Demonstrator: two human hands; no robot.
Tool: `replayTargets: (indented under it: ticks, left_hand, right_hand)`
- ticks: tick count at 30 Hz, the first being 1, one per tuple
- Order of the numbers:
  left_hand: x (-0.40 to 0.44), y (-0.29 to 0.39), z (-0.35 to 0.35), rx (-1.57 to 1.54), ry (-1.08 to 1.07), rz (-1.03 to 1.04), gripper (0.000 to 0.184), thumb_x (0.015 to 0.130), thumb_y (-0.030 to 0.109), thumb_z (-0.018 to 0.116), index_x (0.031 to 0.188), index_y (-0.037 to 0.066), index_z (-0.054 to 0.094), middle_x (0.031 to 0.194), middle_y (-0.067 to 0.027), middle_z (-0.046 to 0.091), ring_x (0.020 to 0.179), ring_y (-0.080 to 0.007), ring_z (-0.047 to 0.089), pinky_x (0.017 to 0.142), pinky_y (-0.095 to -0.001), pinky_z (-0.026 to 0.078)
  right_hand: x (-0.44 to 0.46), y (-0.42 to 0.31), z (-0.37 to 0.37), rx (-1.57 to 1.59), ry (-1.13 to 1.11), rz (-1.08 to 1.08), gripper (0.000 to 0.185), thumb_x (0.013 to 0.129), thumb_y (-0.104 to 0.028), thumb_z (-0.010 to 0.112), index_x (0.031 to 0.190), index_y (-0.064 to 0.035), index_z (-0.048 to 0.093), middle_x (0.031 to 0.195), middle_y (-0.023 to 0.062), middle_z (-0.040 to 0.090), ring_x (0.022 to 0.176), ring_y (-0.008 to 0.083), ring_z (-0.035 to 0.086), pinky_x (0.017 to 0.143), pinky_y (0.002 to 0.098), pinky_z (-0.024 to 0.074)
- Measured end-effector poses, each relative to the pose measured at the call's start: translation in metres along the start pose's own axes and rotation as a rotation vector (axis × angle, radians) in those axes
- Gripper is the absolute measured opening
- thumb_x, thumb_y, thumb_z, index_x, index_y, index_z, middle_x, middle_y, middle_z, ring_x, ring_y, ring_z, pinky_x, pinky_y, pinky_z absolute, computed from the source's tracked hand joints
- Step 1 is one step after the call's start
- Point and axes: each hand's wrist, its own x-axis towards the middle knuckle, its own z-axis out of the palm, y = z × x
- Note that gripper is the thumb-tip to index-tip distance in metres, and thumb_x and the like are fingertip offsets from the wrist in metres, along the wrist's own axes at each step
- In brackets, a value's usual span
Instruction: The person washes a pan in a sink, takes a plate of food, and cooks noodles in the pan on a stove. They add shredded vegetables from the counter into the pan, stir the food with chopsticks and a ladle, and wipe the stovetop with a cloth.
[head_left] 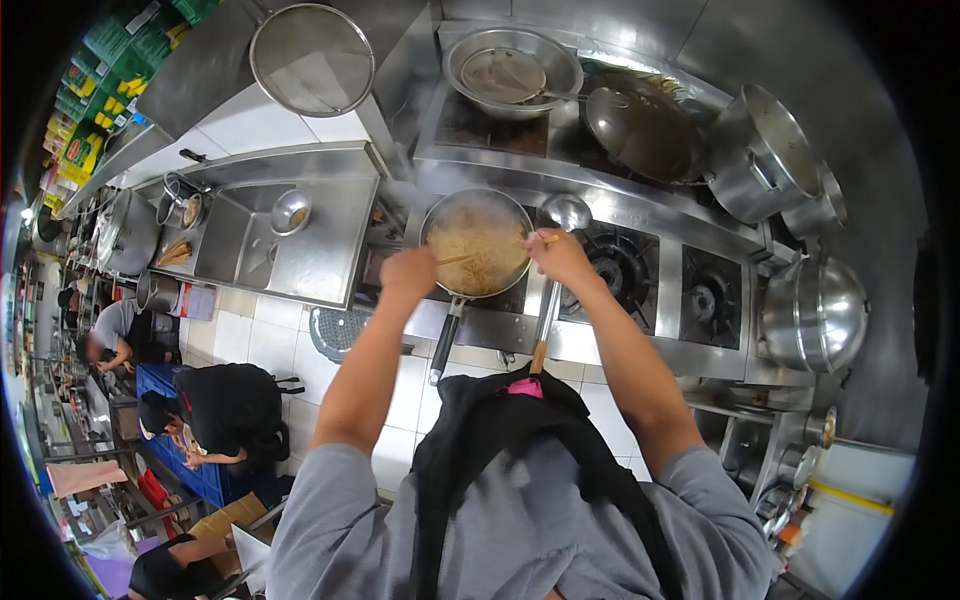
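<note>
A frying pan (pixel 432 222) of steaming noodles (pixel 468 255) sits on the stove, its black handle (pixel 447 340) pointing toward me. At the pan's left rim my left hand (pixel 408 275) is closed around a wooden chopstick (pixel 455 260) that reaches into the noodles. My right hand (pixel 562 256) is closed at the right rim on another thin wooden stick, which looks like a chopstick (pixel 545 239). Beside the pan lies a large ladle (pixel 565 212); its handle passes below my right hand toward my apron. Steam blurs the noodles.
Gas burners (pixel 612 265) lie to the right. Behind stand a metal bowl with a strainer (pixel 505 75), a dark wok (pixel 645 130) and tall pots (pixel 765 150). A sink (pixel 235 235) is at left, a hanging strainer (pixel 312 60) above. People (pixel 225 410) work at lower left.
</note>
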Motion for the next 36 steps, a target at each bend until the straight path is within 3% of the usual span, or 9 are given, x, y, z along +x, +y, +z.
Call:
replayTargets:
  ticks: [3,12,14,17,22,25,29,34,36]
  left_hand:
    - [0.019,0.040,0.041,0.025,0.063,0.094,0.027,0.089,0.026,0.054,0.095,0.007,0.074,0.100,-0.0178,0.072,0.093,-0.0335,0.071,0.080,-0.0450,0.056]
    - [-0.007,0.017,0.012,0.101,-0.037,0.029,0.026,0.090,0.023,0.053,0.096,0.008,0.073,0.099,-0.0186,0.071,0.093,-0.0342,0.071,0.078,-0.0455,0.057]
    - [-0.006,0.026,0.033,0.125,-0.017,0.144,0.026,0.090,0.023,0.053,0.094,0.007,0.073,0.098,-0.0185,0.072,0.093,-0.0339,0.071,0.078,-0.0457,0.057]
    - [-0.001,0.008,0.041,0.109,-0.042,0.021,0.025,0.090,0.024,0.055,0.092,0.006,0.072,0.095,-0.0182,0.072,0.091,-0.0340,0.071,0.076,-0.0456,0.057]
    - [-0.012,-0.020,-0.013,0.057,0.050,-0.135,0.021,0.087,0.020,0.056,0.090,0.008,0.073,0.092,-0.0185,0.072,0.089,-0.0343,0.071,0.074,-0.0447,0.057]
    - [0.002,0.021,0.049,0.149,0.071,0.081,0.020,0.086,0.018,0.057,0.087,0.008,0.073,0.092,-0.0190,0.072,0.089,-0.0337,0.071,0.073,-0.0441,0.058]
    - [-0.014,-0.001,0.032,0.083,0.053,0.088,0.022,0.088,0.021,0.057,0.086,0.008,0.074,0.090,-0.0193,0.072,0.085,-0.0341,0.072,0.073,-0.0434,0.057]
    - [-0.006,-0.022,0.002,0.080,0.012,-0.067,0.024,0.091,0.022,0.054,0.096,0.009,0.073,0.097,-0.0127,0.073,0.083,-0.0306,0.073,0.071,-0.0429,0.058]
    - [0.014,0.005,0.041,0.191,0.079,0.123,0.023,0.090,0.023,0.054,0.094,0.011,0.074,0.098,-0.0118,0.073,0.083,-0.0300,0.073,0.072,-0.0430,0.058]
  right_hand:
    - [0.015,0.012,0.032,-0.254,0.177,-0.065,0.029,0.091,-0.029,0.049,0.092,-0.0078,0.069,0.100,0.0231,0.066,0.096,0.0425,0.062,0.083,0.0500,0.0502]
    - [-0.001,0.013,0.034,0.194,0.027,0.073,0.025,0.091,-0.026,0.052,0.093,-0.0103,0.071,0.087,0.0159,0.069,0.089,0.0349,0.066,0.078,0.0419,0.0527]
    - [-0.001,0.002,0.055,0.425,-0.054,0.022,0.018,0.090,-0.020,0.059,0.086,-0.0058,0.068,0.063,0.0053,0.062,0.049,0.0163,0.059,0.048,0.0306,0.0483]
    - [0.009,0.023,0.037,0.022,0.036,-0.105,0.018,0.091,-0.019,0.057,0.089,-0.0051,0.068,0.062,0.0048,0.061,0.047,0.0167,0.058,0.047,0.0304,0.0479]
    - [0.003,-0.003,0.019,0.322,-0.118,0.069,0.019,0.093,-0.018,0.054,0.095,-0.0042,0.067,0.074,0.0056,0.066,0.049,0.0143,0.058,0.047,0.0294,0.0474]
    - [0.014,-0.019,0.068,0.678,-0.114,0.029,0.019,0.094,-0.018,0.055,0.099,-0.0051,0.068,0.076,0.0051,0.066,0.052,0.0132,0.059,0.048,0.0285,0.0475]
    - [0.030,0.028,0.066,0.010,-0.024,-0.169,0.019,0.093,-0.020,0.056,0.098,-0.0065,0.068,0.074,0.0048,0.066,0.052,0.0130,0.059,0.050,0.0293,0.0485]
    - [0.004,-0.003,0.034,0.360,-0.111,0.005,0.023,0.092,-0.024,0.052,0.092,-0.0065,0.067,0.073,0.0052,0.064,0.051,0.0160,0.060,0.046,0.0297,0.0476]
    - [0.008,-0.003,0.046,0.256,-0.154,0.044,0.023,0.092,-0.023,0.051,0.093,-0.0059,0.067,0.075,0.0054,0.065,0.051,0.0158,0.061,0.044,0.0290,0.0468]
